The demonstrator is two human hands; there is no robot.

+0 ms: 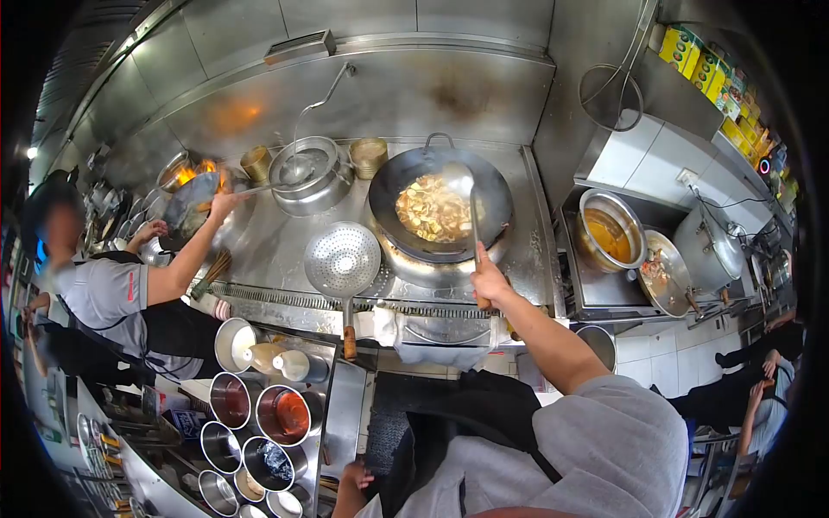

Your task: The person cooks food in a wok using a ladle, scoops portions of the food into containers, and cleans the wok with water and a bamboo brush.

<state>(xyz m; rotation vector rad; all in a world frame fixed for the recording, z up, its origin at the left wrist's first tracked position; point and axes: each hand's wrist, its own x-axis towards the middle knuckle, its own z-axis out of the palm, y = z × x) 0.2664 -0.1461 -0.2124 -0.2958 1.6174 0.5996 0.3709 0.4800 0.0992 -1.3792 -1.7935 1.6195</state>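
Note:
My right hand [489, 281] is closed around the wooden-ended handle of a ladle [474, 216]. The ladle's bowl hangs over the right side of a dark wok [384, 203], its outline partly lost in steam or blur. Pale sliced food [427, 211] in brownish sauce lies in the wok, which sits on a round burner. Low in the view, my left hand [356, 476] hangs beside the seasoning cart, its fingers loosely apart with nothing visible in them. A perforated strainer [343, 257] with a wooden handle rests on the stove's front, left of the wok.
Seasoning pots [285, 414] and squeeze bottles fill the cart at lower left. At left a co-worker [112, 293] handles a flaming wok [186, 198]. A lidded pot [311, 177] stands under the tap. On the right are a pot of orange liquid [610, 235] and a pan [665, 272].

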